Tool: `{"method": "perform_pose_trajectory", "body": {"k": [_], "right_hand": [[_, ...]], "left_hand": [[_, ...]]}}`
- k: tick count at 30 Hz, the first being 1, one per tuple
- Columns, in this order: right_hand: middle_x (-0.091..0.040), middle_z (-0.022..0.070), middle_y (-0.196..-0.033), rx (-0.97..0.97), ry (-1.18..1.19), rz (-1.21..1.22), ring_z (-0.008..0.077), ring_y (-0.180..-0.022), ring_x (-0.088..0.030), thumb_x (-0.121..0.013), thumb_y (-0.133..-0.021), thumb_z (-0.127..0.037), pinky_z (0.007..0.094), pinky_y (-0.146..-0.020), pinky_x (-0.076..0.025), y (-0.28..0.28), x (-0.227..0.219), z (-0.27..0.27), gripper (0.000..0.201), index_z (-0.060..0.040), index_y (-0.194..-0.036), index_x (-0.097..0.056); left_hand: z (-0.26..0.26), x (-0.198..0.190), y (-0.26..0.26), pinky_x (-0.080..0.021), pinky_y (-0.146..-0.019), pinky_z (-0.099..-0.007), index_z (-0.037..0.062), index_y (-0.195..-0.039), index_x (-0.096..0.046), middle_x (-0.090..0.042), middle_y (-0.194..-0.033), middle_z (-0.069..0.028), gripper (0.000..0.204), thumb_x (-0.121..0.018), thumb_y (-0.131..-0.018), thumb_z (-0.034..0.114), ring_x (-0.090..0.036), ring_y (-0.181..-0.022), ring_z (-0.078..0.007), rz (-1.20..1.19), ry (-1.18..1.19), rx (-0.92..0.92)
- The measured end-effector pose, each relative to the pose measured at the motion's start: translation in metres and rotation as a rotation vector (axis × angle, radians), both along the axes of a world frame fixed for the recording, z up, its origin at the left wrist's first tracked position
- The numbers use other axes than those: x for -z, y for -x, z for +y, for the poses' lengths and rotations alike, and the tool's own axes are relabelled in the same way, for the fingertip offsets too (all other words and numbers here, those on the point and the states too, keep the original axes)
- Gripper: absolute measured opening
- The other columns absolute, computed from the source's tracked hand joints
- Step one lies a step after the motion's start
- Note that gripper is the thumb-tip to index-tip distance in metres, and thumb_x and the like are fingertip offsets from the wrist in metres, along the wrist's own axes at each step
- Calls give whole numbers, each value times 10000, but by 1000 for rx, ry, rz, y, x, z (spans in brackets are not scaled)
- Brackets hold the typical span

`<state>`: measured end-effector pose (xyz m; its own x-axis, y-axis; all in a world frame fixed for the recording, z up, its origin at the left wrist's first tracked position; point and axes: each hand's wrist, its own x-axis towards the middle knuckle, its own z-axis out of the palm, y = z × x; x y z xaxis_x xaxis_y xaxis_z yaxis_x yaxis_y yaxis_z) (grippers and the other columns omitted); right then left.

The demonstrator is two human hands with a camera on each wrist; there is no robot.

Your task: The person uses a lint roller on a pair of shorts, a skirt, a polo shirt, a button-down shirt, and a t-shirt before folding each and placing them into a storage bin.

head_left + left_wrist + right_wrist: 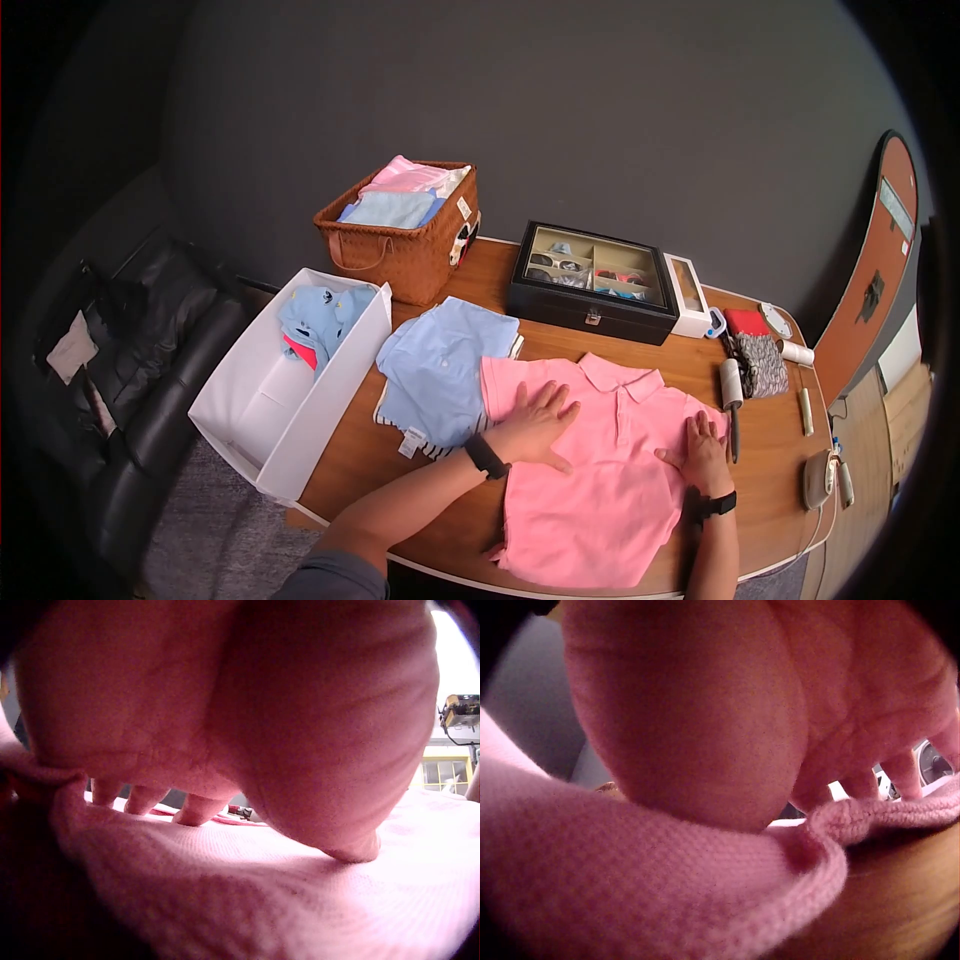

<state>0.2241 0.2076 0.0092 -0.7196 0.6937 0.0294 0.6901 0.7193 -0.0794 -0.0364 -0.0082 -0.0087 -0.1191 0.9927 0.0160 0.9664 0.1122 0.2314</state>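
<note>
A pink polo shirt point(600, 470) lies spread on the wooden table, its collar toward the back. My left hand point(537, 425) rests on its left part below the shoulder, fingers spread. On the right side near the sleeve, my right hand point(705, 458) presses the cloth with fingers apart. In the left wrist view the fingertips and thumb of the left hand point(225, 712) touch the pink cloth point(247, 870). The right wrist view has the right hand point(705, 712) over the shirt's edge point(829, 855), bare wood beside it. Left of the shirt lies a light blue polo point(440, 360) on striped cloth.
A white box point(265, 400) holding blue clothing stands at the left. Behind are a wicker basket point(385, 260) of clothes and a black glasses case point(590, 320) with a white box point(688, 295). A lint roller point(732, 385), a patterned pouch point(762, 365) and cables lie at the right.
</note>
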Motion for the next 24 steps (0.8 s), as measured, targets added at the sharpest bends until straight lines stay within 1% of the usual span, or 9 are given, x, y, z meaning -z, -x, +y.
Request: {"method": "perform_pose_trajectory", "body": {"k": [7, 10, 15, 17, 19, 20, 21, 22, 24], "right_hand": [[-407, 296, -1458, -78, -112, 24, 425, -1349, -414, -624, -736, -739, 560, -1045, -376, -6, 19, 13, 1027, 55, -1361, -438], [-386, 255, -1482, -39, -95, -7, 430, -1327, -419, -617, -744, -735, 678, -1036, -300, -3, 12, 7, 995, 12, -1375, -435], [-361, 269, -1496, 1, -10, -83, 418, -1383, -361, -608, -737, -763, 579, -1126, -269, -1, -2, 3, 1058, 20, -1419, -408], [-425, 254, -1438, -94, -179, 52, 444, -1285, -439, -639, -713, -749, 559, -1089, -299, -8, 21, 15, 1042, 25, -1377, -426], [-552, 271, -1250, -265, -420, 476, 460, -1150, -530, -719, -767, -613, 524, -998, -421, -19, 46, 42, 905, 63, -1318, -477], [-612, 243, -1139, -38, -282, 501, 421, -1055, -595, -717, -848, -476, 497, -901, -489, -15, 19, 32, 712, 52, -1284, -522], [-662, 225, -1047, 174, 91, 647, 394, -965, -640, -696, -876, -369, 482, -833, -516, -22, 1, 42, 555, 49, -1223, -580], [-684, 235, -987, 175, -282, 404, 397, -890, -663, -672, -870, -344, 478, -767, -529, -29, -1, 61, 471, 48, -1129, -629], [-675, 266, -945, 209, -503, 374, 426, -868, -653, -692, -832, -400, 487, -758, -519, -59, 25, 91, 502, 51, -1048, -647]], "left_hand": [[-1, 10, 6, -217, -1073, -712, 51, -1460, -392, -302, -1528, -243, 1103, -730, -641, 708, -244, -1428, -433, -11, -117, 50], [0, -13, 3, -152, -1104, -700, 44, -1507, -310, -198, -1575, -264, 1142, -724, -671, 704, -136, -1475, -426, -42, 51, 21], [1, -10, 4, -159, -1107, -693, 41, -1505, -311, -203, -1571, -272, 1149, -710, -669, 721, -151, -1471, -428, -29, 62, 12], [3, -8, 4, -166, -1105, -693, 38, -1502, -316, -217, -1564, -274, 1151, -710, -665, 724, -162, -1467, -429, -23, 39, 18], [-3, -4, 4, -178, -1100, -695, 30, -1494, -327, -246, -1550, -275, 1155, -711, -656, 727, -184, -1458, -430, -3, 8, 35], [-2, -4, 4, -184, -1097, -698, 25, -1489, -333, -261, -1543, -273, 1156, -712, -652, 728, -196, -1454, -429, 10, -9, 34], [-1, -5, 4, -185, -1090, -707, 23, -1487, -335, -262, -1543, -271, 1156, -714, -651, 724, -196, -1454, -426, 15, 0, 24], [-1, -4, 4, -187, -1083, -716, 20, -1485, -336, -263, -1544, -270, 1156, -717, -649, 721, -196, -1455, -423, 17, 8, 26], [0, -3, 3, -184, -1070, -734, 23, -1487, -335, -262, -1545, -271, 1149, -727, -649, 703, -189, -1458, -418, 20, 6, 1]]}}
